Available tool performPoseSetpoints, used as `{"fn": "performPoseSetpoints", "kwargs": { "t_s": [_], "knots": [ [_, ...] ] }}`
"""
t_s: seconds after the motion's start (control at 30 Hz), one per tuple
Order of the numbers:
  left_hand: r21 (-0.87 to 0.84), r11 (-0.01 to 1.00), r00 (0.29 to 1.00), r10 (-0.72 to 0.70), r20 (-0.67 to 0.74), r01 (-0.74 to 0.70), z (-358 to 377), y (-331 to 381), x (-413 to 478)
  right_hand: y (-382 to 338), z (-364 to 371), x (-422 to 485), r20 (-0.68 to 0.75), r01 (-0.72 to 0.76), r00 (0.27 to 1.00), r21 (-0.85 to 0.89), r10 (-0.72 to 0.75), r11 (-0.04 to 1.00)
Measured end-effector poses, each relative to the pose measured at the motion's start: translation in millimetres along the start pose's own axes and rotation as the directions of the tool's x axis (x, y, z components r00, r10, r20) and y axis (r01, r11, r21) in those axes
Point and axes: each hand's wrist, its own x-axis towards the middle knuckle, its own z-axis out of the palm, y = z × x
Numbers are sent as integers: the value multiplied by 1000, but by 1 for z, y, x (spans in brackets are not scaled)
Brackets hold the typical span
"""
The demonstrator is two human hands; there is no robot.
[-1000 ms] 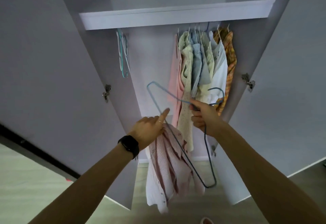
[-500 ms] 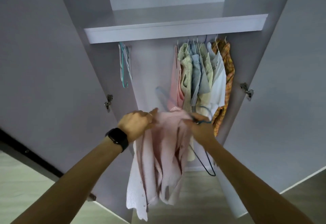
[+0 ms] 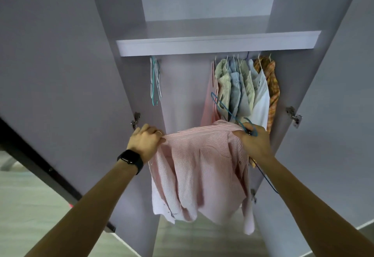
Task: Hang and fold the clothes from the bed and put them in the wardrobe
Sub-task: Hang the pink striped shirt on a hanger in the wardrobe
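- While we hold the pink striped shirt (image 3: 200,167) stretched in front of the open wardrobe (image 3: 202,45), its top edge runs side to side across the middle of the frame, from one hand to the other, and the rest hangs loose below.
- Our left hand (image 3: 144,140), at centre left, has its fingers curled round one end of that top edge.
- Our right hand (image 3: 254,141), at centre right, grips the other end of the shirt and the blue hanger (image 3: 228,112) together.
- The hanger lies on a slant. One end pokes up and to the left behind the shirt, the other trails down to the right under our wrist. It crosses the shirt's long edge and does not lie along it.
- We judge the hanger is not yet inside the shirt. Our right hand is the one to feed it in, while our left keeps the opening spread.
- The hung clothes (image 3: 242,88) sit at upper right, above and beyond our right hand. Spare hangers (image 3: 154,82) hang at upper left, with bare rail between.
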Motion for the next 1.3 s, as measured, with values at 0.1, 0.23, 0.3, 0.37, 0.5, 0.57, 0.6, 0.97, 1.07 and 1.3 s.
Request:
{"fn": "performPoseSetpoints", "kwargs": {
  "t_s": [0.1, 0.23, 0.3, 0.37, 0.5, 0.57, 0.6, 0.97, 1.07, 1.3],
  "knots": [
    [99, 995, 996, -40, 86, 31, 9, 0, -1, -4, 1, 2, -5, -22, 1000, 5, 22, 1000],
    [-2, 992, 968, -123, 219, 126, 20, 0, -4, -9, -3, 6, -101, -69, 992, 16, 70, 998],
    [-149, 969, 955, -155, 252, 197, 21, -3, -4, -5, -11, 11, -121, -87, 989, -15, 84, 996],
    [-288, 928, 957, -172, 236, 237, 17, -9, 1, 3, -21, 16, -104, -84, 992, -62, 78, 995],
    [-588, 771, 970, -198, 144, 245, -2, -11, 9, 24, -34, 24, -81, -166, 986, -285, 149, 944],
    [-715, 652, 961, -256, 106, 252, -12, -4, 13, 29, -35, 23, 41, -146, 983, -433, 182, 889],
    [-746, 622, 961, -262, 87, 237, -17, 1, 17, 31, -34, 23, 80, -136, 977, -484, 198, 865],
    [-552, 790, 963, -241, 121, 267, -22, 41, 54, 35, -22, -55, 137, -116, 983, -73, 126, 991],
    [-563, 787, 968, -215, 132, 252, -23, 50, 58, 35, -20, -69, 224, -113, 967, -66, 125, 991],
    [-716, 696, 998, -41, 37, 55, -41, 94, 48, 8, 15, -56, 335, -59, 936, -160, 111, 985]
  ]
}}
